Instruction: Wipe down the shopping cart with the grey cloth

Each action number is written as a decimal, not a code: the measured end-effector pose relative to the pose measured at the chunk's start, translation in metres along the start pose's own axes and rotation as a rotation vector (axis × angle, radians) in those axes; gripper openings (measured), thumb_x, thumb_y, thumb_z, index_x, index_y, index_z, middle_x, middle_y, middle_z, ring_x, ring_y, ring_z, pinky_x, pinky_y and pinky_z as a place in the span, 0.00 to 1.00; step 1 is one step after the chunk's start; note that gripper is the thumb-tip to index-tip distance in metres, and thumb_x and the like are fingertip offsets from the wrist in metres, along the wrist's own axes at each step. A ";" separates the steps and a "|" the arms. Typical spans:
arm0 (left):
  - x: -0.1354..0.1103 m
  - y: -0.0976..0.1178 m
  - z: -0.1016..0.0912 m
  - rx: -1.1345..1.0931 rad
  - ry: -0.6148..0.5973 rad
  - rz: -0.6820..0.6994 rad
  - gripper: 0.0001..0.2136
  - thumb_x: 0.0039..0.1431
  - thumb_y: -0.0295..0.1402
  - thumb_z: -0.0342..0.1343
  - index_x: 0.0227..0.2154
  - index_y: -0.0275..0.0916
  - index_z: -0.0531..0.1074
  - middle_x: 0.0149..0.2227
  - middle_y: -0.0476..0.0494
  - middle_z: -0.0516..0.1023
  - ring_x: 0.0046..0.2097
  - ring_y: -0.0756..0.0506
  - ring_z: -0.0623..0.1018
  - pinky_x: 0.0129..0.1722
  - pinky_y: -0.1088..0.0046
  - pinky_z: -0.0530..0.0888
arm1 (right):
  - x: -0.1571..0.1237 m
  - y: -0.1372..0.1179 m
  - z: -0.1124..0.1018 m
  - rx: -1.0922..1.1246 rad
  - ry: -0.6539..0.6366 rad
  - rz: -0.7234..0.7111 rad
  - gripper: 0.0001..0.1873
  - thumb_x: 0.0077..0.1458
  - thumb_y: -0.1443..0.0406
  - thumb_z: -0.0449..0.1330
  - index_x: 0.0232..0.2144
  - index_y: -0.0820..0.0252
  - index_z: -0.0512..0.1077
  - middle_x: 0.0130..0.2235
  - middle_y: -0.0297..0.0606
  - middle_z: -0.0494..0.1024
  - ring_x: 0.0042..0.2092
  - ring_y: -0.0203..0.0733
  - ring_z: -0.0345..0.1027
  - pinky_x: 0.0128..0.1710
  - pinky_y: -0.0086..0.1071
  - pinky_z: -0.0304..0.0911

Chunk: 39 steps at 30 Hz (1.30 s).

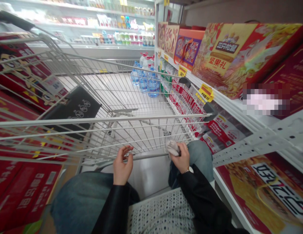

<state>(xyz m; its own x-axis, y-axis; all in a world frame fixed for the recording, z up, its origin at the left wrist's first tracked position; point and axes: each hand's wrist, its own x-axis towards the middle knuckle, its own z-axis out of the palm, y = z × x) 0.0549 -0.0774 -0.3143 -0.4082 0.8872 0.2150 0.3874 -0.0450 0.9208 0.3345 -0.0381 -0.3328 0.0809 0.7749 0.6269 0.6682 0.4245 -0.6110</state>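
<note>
I am holding a wire shopping cart (131,130) in front of me, and its grey handle bar (148,156) runs across just beyond my hands. My left hand (123,164) is curled around the bar with its fingers loosely bent. My right hand (182,157) grips a crumpled pale grey cloth (172,148) against the bar. A wristwatch (189,170) sits on my right wrist. Black sleeves cover both forearms. A black panel (74,112) lies against the cart's left side.
Red gift boxes (26,191) stack along the left. A white shelf (229,104) with yellow price tags and boxed goods runs close along the right. Bottled water (147,79) stands ahead, and a refrigerated display (92,29) lines the far end.
</note>
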 end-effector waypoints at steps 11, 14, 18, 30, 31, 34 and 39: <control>-0.054 0.020 0.056 0.131 0.220 0.141 0.26 0.56 0.30 0.54 0.58 0.38 0.60 0.56 0.30 0.66 0.63 0.33 0.65 0.63 0.44 0.63 | 0.015 -0.008 -0.013 0.009 0.067 0.027 0.16 0.53 0.62 0.66 0.46 0.54 0.75 0.38 0.37 0.73 0.41 0.44 0.69 0.43 0.38 0.69; -0.058 0.030 0.075 0.089 0.015 0.216 0.29 0.58 0.30 0.53 0.63 0.42 0.57 0.60 0.32 0.66 0.64 0.36 0.66 0.60 0.52 0.70 | 0.012 -0.005 -0.010 0.003 0.043 0.023 0.16 0.53 0.63 0.66 0.46 0.54 0.75 0.37 0.37 0.74 0.41 0.44 0.69 0.42 0.38 0.69; -0.035 0.025 0.083 0.054 -0.186 0.244 0.28 0.58 0.31 0.53 0.63 0.43 0.59 0.63 0.34 0.64 0.63 0.39 0.68 0.52 0.61 0.76 | 0.015 -0.004 -0.008 -0.004 0.046 0.026 0.18 0.53 0.65 0.65 0.48 0.54 0.75 0.40 0.38 0.74 0.43 0.45 0.70 0.46 0.39 0.69; -0.020 0.018 0.075 0.111 -0.303 0.254 0.23 0.58 0.32 0.54 0.57 0.41 0.63 0.56 0.35 0.69 0.60 0.39 0.70 0.62 0.53 0.66 | 0.017 -0.003 -0.010 -0.045 0.026 0.013 0.19 0.52 0.65 0.66 0.48 0.54 0.75 0.40 0.39 0.75 0.43 0.45 0.70 0.45 0.39 0.69; -0.019 0.017 0.074 0.115 -0.308 0.254 0.23 0.58 0.32 0.54 0.57 0.42 0.63 0.57 0.35 0.69 0.60 0.39 0.69 0.62 0.53 0.66 | 0.018 -0.004 -0.012 -0.042 0.034 0.013 0.20 0.52 0.65 0.65 0.49 0.54 0.75 0.41 0.40 0.75 0.44 0.46 0.70 0.46 0.39 0.69; -0.019 0.016 0.071 0.125 -0.317 0.251 0.23 0.59 0.32 0.53 0.57 0.42 0.62 0.57 0.36 0.69 0.61 0.39 0.69 0.63 0.52 0.65 | 0.018 -0.006 -0.011 -0.029 0.038 0.022 0.19 0.53 0.64 0.65 0.49 0.54 0.75 0.40 0.40 0.74 0.43 0.45 0.70 0.45 0.39 0.69; -0.019 0.016 0.066 0.138 -0.313 0.230 0.22 0.60 0.33 0.53 0.57 0.43 0.63 0.57 0.37 0.69 0.60 0.39 0.70 0.59 0.54 0.69 | 0.003 0.003 0.000 -0.015 0.009 0.034 0.13 0.52 0.64 0.66 0.42 0.55 0.76 0.36 0.36 0.73 0.39 0.42 0.70 0.39 0.35 0.69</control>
<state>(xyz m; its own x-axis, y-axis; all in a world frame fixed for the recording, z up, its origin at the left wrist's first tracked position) 0.1234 -0.0642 -0.3256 -0.0347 0.9590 0.2811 0.5552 -0.2154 0.8034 0.3365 -0.0347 -0.3330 0.1107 0.7847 0.6100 0.6759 0.3905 -0.6250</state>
